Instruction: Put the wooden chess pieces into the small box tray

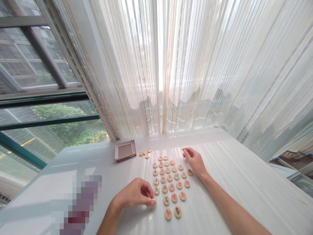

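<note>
Several round wooden chess pieces (170,178) with red and black characters lie face up in rows on the white table (234,182). My left hand (135,194) is curled at the near left of the rows, its fingertips pinching one piece (154,203) against the table. My right hand (194,160) rests at the far right of the rows with fingers bent, its fingertips close together just above the top row; whether they hold a piece does not show.
A shallow square box (125,150) lies at the far left of the pieces, with a few blank-faced pieces (145,152) beside it. Sheer curtains (186,65) hang behind the table, a window (36,81) is at left, and a blurred object (80,205) lies at near left.
</note>
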Demonstrator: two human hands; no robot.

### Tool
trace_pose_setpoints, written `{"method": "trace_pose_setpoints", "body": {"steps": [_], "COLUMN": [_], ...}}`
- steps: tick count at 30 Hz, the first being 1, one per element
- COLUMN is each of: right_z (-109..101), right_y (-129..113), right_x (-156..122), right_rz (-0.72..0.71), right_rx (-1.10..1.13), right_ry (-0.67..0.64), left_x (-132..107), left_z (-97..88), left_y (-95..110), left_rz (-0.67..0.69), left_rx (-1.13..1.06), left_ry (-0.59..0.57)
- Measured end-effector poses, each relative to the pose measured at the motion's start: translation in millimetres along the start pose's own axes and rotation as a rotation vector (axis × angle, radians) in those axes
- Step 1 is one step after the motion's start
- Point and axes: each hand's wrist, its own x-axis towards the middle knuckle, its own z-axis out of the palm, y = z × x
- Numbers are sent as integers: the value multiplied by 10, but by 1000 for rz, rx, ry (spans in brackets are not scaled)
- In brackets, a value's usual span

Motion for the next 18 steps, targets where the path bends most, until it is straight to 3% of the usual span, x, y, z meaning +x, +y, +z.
{"method": "trace_pose_setpoints", "body": {"steps": [9, 18], "right_z": [5, 13], "right_y": [-39, -30], "right_x": [-26, -18], "right_rz": [2, 10], "right_rx": [-34, -52], "right_ry": [9, 0], "left_x": [20, -2], "left_z": [112, 131], "left_y": [29, 86], "left_rz": [-2, -4], "left_rx": [161, 213], "left_ry": [133, 122]}}
